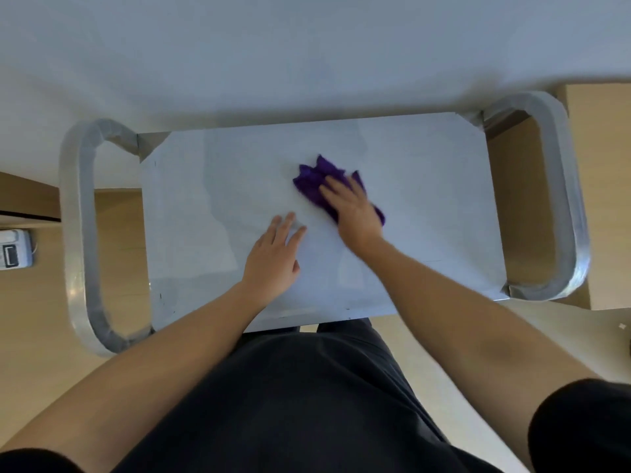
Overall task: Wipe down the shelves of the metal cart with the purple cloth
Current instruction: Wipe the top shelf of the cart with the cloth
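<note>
I look straight down on the metal cart's top shelf (426, 186), a pale flat sheet with rounded handle loops at both ends. A crumpled purple cloth (314, 180) lies near the middle of the shelf. My right hand (355, 213) lies flat on the cloth with fingers straight, pressing it onto the surface. Part of the cloth shows beyond the fingertips and at the hand's right side. My left hand (276, 257) rests palm down on the bare shelf just left of the cloth, fingers spread and straight. The lower shelves are hidden under the top one.
The left handle loop (76, 233) and right handle loop (566, 199) stick out past the shelf ends. A white wall runs behind the cart. A small white device (15, 249) lies on the wooden floor at the left. A wooden unit (601, 186) stands to the right.
</note>
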Available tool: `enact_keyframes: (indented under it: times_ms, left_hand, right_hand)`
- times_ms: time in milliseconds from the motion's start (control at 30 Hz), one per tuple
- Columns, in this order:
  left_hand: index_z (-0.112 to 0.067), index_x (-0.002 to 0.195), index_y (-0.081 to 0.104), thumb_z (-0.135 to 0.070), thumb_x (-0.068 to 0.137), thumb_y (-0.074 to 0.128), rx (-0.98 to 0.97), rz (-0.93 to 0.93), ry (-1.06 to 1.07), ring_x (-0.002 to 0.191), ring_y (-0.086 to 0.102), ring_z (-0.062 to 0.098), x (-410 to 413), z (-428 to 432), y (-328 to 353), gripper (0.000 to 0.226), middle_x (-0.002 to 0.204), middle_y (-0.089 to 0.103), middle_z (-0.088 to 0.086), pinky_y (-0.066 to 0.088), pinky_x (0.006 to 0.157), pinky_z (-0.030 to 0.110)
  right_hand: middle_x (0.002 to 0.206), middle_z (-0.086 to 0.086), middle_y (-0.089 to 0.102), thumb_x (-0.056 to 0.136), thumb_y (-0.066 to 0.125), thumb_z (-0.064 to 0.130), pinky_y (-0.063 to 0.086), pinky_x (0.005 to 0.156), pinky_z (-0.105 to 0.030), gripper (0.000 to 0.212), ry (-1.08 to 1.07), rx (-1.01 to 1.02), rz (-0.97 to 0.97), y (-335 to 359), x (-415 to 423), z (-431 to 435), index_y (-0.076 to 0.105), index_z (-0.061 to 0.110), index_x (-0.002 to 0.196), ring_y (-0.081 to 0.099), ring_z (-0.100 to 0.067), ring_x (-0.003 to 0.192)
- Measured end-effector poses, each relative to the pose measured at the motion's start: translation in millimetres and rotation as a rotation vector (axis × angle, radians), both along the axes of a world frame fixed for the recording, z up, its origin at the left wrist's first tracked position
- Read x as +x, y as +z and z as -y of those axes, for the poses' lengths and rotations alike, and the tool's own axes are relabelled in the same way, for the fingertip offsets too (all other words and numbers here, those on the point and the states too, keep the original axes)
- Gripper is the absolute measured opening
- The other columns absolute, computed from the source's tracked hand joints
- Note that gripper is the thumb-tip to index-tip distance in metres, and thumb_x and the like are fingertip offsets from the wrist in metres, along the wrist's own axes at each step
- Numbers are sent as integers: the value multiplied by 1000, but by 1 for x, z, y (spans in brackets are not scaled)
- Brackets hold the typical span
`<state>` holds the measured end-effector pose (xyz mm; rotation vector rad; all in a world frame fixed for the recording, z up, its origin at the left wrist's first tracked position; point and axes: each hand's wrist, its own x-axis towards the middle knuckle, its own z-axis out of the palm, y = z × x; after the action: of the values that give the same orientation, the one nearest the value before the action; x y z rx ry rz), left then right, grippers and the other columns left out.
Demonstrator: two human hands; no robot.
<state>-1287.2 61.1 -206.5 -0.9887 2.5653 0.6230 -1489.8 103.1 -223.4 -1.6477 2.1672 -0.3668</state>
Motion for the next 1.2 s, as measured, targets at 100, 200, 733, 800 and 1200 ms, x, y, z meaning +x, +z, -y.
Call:
enact_keyframes:
  times_ms: [100, 200, 733, 800, 1200]
  left_hand:
    - [-22, 152, 23, -20, 91, 52, 25, -20, -13, 150, 3, 22, 3, 5, 0, 67, 163, -1, 1, 40, 105, 36]
    - [-23, 151, 25, -19, 91, 52, 43, -27, -17, 150, 2, 20, 5, 7, 1, 66, 163, -3, -2, 41, 103, 35]
    - [-26, 146, 36, -18, 91, 53, -7, -62, -165, 148, 17, 16, 20, 35, 1, 58, 162, 10, -5, 50, 83, 30]
    - [-26, 146, 36, -17, 91, 53, -3, -66, -160, 148, 16, 16, 21, 34, -1, 58, 163, 9, -4, 49, 84, 29]
    - [-20, 125, 58, -11, 78, 66, -40, -148, -164, 135, 44, 22, 34, 47, 1, 48, 153, 38, 2, 55, 76, 34]
  right_hand:
    - [153, -10, 37, 85, 47, -2, 8, 122, -37, 57, -239, 49, -84, -1, -56, 25, 48, 12, 140, 28, -31, 143]
    - [157, -4, 29, 82, 49, -4, 13, 122, -40, 68, -587, 116, -50, 3, -68, 41, 38, 15, 147, 23, -25, 145]
    - [152, -7, 38, 81, 48, -3, 18, 119, -38, 62, -610, 20, -43, 4, -81, 71, 43, 10, 142, 31, -26, 142]
    - [152, -6, 37, 82, 47, -4, 22, 118, -42, 62, -757, 69, -45, 7, -79, 76, 41, 9, 142, 31, -28, 141]
    - [149, -16, 42, 86, 45, -9, 23, 119, -43, 55, -60, -115, 137, 0, 21, 118, 49, 3, 139, 35, -34, 141]
